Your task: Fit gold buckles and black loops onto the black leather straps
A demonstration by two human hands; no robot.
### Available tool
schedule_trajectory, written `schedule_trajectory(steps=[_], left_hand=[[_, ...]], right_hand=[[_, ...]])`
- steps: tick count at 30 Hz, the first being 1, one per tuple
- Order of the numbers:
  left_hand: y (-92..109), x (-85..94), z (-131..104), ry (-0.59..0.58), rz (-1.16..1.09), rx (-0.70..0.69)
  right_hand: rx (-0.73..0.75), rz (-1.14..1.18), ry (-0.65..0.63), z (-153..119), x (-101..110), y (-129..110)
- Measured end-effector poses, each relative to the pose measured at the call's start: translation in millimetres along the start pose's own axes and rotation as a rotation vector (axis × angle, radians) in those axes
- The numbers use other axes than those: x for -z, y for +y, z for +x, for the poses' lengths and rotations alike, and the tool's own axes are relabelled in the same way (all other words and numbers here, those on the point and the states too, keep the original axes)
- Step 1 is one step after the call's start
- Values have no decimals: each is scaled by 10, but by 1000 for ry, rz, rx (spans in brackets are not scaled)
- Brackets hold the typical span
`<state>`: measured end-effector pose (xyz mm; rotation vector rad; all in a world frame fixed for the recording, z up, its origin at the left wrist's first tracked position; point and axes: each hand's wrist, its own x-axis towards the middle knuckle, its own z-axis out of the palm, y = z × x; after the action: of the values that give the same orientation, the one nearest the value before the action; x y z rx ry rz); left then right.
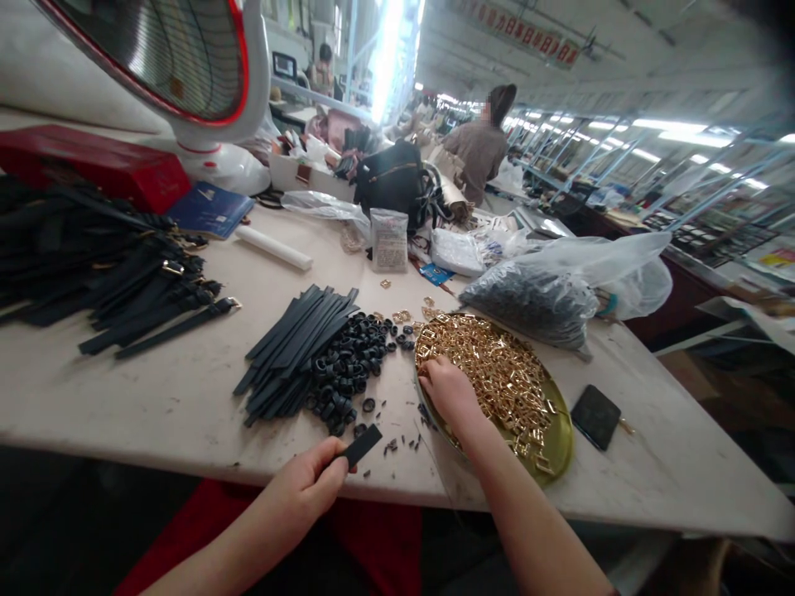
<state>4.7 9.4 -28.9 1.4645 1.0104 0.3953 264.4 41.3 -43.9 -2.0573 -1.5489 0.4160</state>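
Note:
My left hand (316, 478) is closed on a short black strap (362, 447), pinched between thumb and fingers at the table's front edge. My right hand (451, 391) reaches over the left side of a round gold tray (562, 451) heaped with gold metal buckles (497, 372). Its fingers are curled down among the buckles, and the fingertips are mostly hidden. Left of the tray lies a pile of small black loops (348, 364), beside a stack of flat black straps (291, 348). Tiny dark pieces (391, 447) are scattered between my hands.
Black straps with buckles (124, 273) are heaped at the left, near a red box (93, 165) and a fan (167, 66). Behind the tray sits a clear plastic bag (540, 290) of dark pieces. A black phone-like slab (596, 416) lies right. A person (478, 149) stands beyond.

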Motion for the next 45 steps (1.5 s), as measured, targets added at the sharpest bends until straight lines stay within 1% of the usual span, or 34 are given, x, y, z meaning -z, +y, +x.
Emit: schedule_trajectory(steps=[3,5,7,10,11,14,15,16,18,20,21,23,25,26,28,29,31,32,33,35,37,39,41,42,45], left_hand=[[28,-21,-70,9,11,-28],[68,-34,-118,13,30,-63],[115,-45,-156,10,53,-99],[164,-45,-192,30,106,-139],[168,-38,-202,45,124,-149],[152,-4,-248,122,148,-176],[142,9,-268,143,146,-184],[131,19,-288,157,140,-192],[112,30,-319,156,101,-207],[96,25,-328,124,7,-178],[88,18,-324,92,-59,-130],[73,3,-305,8,-192,11],[57,-7,-286,-82,-274,141],[49,-8,-281,-115,-293,180],[39,-4,-283,-128,-295,197],[37,1,-288,-114,-283,178],[40,11,-304,-45,-240,107],[44,14,-311,-8,-210,73],[48,14,-316,19,-180,48],[52,7,-318,45,-127,30],[47,-5,-312,45,-76,31],[32,-10,-307,35,-20,29],[21,2,-315,5,32,-7],[20,16,-325,-9,52,-34],[41,69,-366,-26,84,-83]], right_hand=[[-32,110,25,-103,50,-37],[-59,222,20,-228,84,-111],[-83,363,-35,-407,83,-245],[-120,608,-179,-740,12,-517],[-165,748,-240,-849,-19,-609],[-418,1254,-405,-1106,-93,-830],[-489,1366,-435,-1163,-112,-881],[-524,1423,-449,-1207,-131,-922],[-500,1443,-452,-1267,-178,-972],[-383,1328,-410,-1313,-243,-993],[-308,1228,-368,-1336,-279,-996],[-182,1026,-277,-1383,-347,-991],[-115,930,-239,-1429,-388,-983],[-114,937,-248,-1447,-393,-983],[-168,1039,-341,-1475,-372,-996],[-210,1113,-411,-1485,-350,-1008],[-288,1254,-536,-1501,-305,-1040],[-302,1298,-568,-1508,-290,-1053],[-292,1316,-569,-1515,-285,-1062],[-215,1285,-496,-1529,-305,-1057],[-136,1198,-409,-1537,-347,-1020],[-127,1114,-347,-1531,-380,-966],[-201,1108,-318,-1505,-385,-922],[-262,1149,-300,-1484,-378,-910],[-496,1402,-230,-1415,-350,-913]])
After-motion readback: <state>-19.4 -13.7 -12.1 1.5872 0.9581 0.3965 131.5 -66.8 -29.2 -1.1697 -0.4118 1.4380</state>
